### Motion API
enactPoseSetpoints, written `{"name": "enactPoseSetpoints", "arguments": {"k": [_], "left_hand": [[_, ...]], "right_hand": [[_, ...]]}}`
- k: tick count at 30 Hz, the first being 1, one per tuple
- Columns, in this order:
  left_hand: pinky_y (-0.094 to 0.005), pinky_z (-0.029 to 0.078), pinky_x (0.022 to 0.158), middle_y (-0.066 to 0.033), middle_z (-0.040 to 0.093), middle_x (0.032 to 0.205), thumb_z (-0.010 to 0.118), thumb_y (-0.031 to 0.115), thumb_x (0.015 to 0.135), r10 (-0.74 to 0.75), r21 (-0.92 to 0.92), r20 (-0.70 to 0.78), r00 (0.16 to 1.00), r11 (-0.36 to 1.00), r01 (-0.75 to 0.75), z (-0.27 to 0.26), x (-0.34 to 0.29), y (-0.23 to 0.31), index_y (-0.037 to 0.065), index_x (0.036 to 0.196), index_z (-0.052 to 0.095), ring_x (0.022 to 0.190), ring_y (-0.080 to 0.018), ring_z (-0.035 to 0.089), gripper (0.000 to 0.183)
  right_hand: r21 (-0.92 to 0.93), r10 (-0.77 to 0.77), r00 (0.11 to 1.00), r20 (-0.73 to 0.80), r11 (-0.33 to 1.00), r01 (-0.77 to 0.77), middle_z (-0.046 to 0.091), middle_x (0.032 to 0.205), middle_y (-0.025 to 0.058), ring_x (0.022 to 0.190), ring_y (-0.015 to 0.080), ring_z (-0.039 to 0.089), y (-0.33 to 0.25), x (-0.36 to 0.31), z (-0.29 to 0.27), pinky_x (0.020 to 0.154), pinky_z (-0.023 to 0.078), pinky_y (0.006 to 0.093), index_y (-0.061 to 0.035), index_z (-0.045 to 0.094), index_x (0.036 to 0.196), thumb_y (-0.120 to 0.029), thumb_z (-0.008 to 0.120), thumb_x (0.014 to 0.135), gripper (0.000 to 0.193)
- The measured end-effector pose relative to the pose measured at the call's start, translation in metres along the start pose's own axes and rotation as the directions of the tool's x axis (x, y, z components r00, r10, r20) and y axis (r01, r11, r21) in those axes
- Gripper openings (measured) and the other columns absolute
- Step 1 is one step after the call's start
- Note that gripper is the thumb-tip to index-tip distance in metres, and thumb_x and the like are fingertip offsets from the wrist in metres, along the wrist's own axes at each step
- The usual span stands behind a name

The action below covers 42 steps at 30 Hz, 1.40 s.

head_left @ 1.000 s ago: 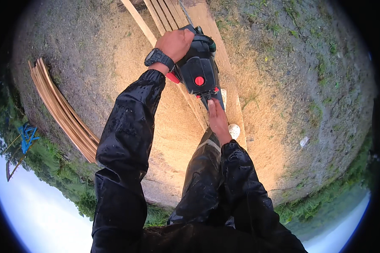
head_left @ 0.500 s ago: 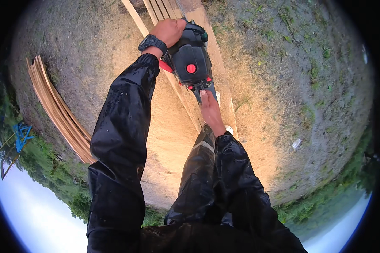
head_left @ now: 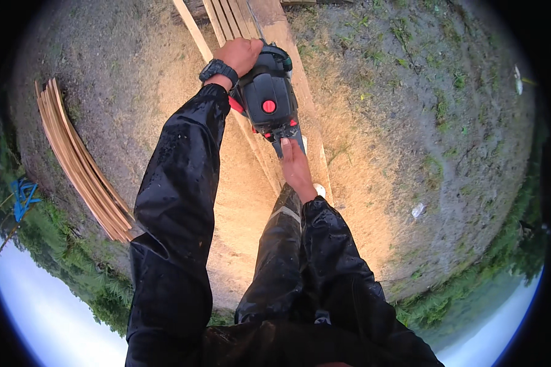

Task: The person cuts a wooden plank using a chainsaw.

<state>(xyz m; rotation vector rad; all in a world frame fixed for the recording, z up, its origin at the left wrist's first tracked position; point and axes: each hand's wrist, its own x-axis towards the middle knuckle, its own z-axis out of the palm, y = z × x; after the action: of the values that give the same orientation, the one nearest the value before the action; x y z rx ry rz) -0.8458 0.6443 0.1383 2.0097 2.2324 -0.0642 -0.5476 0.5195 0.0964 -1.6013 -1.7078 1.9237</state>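
Observation:
A black chainsaw (head_left: 265, 88) with red parts is held over a long plank (head_left: 281, 43). My left hand (head_left: 240, 56), a dark watch at its wrist, is closed round the saw's front handle. At the saw's near end, my right hand (head_left: 296, 166) grips the rear handle, thumb on top. The saw's bar points away from me along the wood and is mostly hidden by the body. Several narrow strips (head_left: 231, 18) of cut wood lie side by side, left of the plank.
Pale sawdust (head_left: 236, 214) covers the ground around my legs (head_left: 274, 263). On the left lies a stack of long thin boards (head_left: 79, 162). A loose strip (head_left: 193, 27) slants beside the cut wood. Grassy dirt (head_left: 410, 110) spreads to the right, with a small whitish scrap (head_left: 418, 210) on it.
The chainsaw and both hands sit slightly lower and further left in the picture. The surroundings have shifted a little too. Both hands keep their grip.

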Motion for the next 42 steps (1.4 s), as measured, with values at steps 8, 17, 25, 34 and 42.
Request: {"name": "enactPoseSetpoints", "arguments": {"k": [8,17,25,34,42], "left_hand": [[-0.0539,0.055,0.068,-0.0242,0.067,0.083,0.047,0.02,0.096,-0.072,-0.084,0.071,0.995,0.993,0.077,0.005,-0.031,0.035,0.004,0.093,0.059,0.08,-0.0455,0.067,0.02],[-0.0552,0.055,0.07,-0.0256,0.069,0.088,0.045,0.023,0.096,-0.153,-0.213,0.079,0.985,0.963,0.166,0.009,-0.067,0.071,0.002,0.088,0.06,0.079,-0.0478,0.066,0.027],[-0.0553,0.055,0.079,-0.0249,0.071,0.092,0.038,0.032,0.099,-0.231,-0.291,0.217,0.949,0.912,0.288,-0.029,-0.111,0.131,-0.001,0.089,0.067,0.086,-0.0466,0.068,0.045],[-0.0554,0.055,0.077,-0.0252,0.071,0.09,0.041,0.033,0.099,-0.323,-0.308,0.227,0.919,0.871,0.382,-0.021,-0.099,0.12,0.002,0.087,0.07,0.084,-0.0461,0.068,0.044],[-0.0549,0.053,0.072,-0.0274,0.067,0.086,0.045,0.024,0.096,-0.163,-0.324,0.127,0.978,0.926,0.196,-0.025,-0.085,0.097,-0.002,0.087,0.059,0.08,-0.0482,0.065,0.031]], "right_hand": [[0.006,-0.001,0.999,-0.034,1.0,0.001,0.067,0.1,0.0307,0.099,0.0537,0.061,0.024,-0.039,-0.005,0.083,0.045,0.0575,-0.0056,0.056,0.121,-0.05,0.036,0.107,0.05],[-0.026,0.101,0.995,0.012,0.995,-0.1,0.068,0.102,0.0303,0.1,0.0538,0.061,0.054,-0.084,-0.023,0.084,0.045,0.0587,-0.0064,0.056,0.123,-0.05,0.037,0.107,0.05],[-0.007,0.135,0.99,0.04,0.991,-0.135,0.067,0.105,0.032,0.103,0.0545,0.06,0.073,-0.144,-0.042,0.087,0.045,0.0576,-0.0055,0.055,0.128,-0.049,0.036,0.107,0.052],[0.021,0.101,0.995,0.008,0.995,-0.101,0.06,0.089,0.021,0.084,0.0372,0.057,0.063,-0.136,-0.041,0.075,0.045,0.0478,-0.0037,0.057,0.121,-0.047,0.039,0.108,0.049],[-0.058,0.071,0.997,-0.006,0.996,-0.071,0.066,0.104,0.0332,0.101,0.0559,0.06,0.017,-0.132,-0.049,0.084,0.044,0.06,-0.0045,0.056,0.122,-0.049,0.037,0.107,0.051]]}}
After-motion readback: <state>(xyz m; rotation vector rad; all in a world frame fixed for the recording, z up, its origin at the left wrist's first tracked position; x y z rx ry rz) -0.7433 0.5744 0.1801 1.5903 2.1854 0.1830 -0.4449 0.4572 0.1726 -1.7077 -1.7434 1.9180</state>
